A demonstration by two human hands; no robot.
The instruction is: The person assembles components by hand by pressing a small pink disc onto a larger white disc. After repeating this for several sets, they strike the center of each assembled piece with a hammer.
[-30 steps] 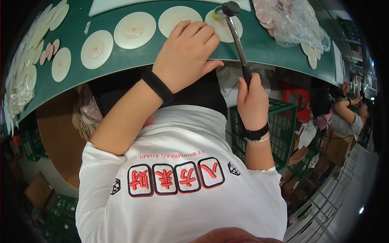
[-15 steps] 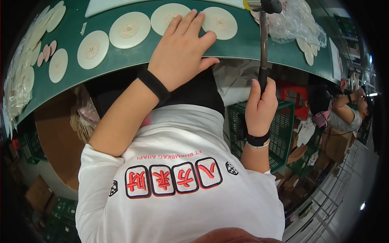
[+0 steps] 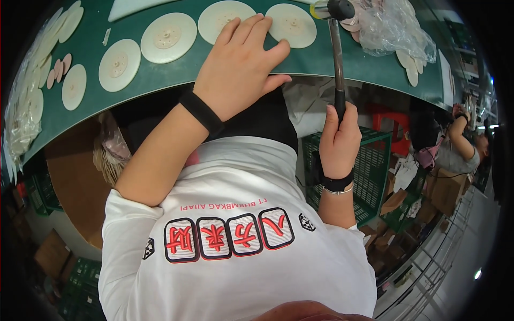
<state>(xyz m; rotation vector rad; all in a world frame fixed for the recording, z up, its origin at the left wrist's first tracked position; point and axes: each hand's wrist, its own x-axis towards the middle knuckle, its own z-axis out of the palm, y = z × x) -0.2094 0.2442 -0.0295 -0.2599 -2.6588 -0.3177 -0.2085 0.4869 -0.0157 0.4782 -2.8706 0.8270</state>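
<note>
Currently, in the head view, your right hand [image 3: 340, 143] is wrapped around the black grip of a hammer with a metal shaft [image 3: 337, 53], its fingers closed on it and the thumb lying along it. The hammer's head, black at one end and yellow at the other, shows over the far side of the green tabletop [image 3: 160, 76], its yellow end near the upper right of the rightmost off-white round disc [image 3: 305, 33]. How high the head is above the tabletop you cannot tell from this angle.

Your left hand [image 3: 235, 72] is palm down, its fingers slightly bent and loosely spread, the thumb held well apart toward the right. It covers part of the next off-white round disc with a raised hub [image 3: 214, 24]; whether your fingertips press on it is unclear, and what lies under your palm is hidden.

To the left, three more off-white discs continue the curved row: a large one [image 3: 182, 45], another large one [image 3: 130, 73] and a smaller one [image 3: 74, 96]. Beside the smaller one lie a few small pink discs [image 3: 58, 69]. Along the left end of the tabletop you have off-white discs in clear plastic [image 3: 33, 107]; at the right end, a crumpled clear plastic bag [image 3: 396, 38] rests among pinkish discs [image 3: 350, 24].
</note>
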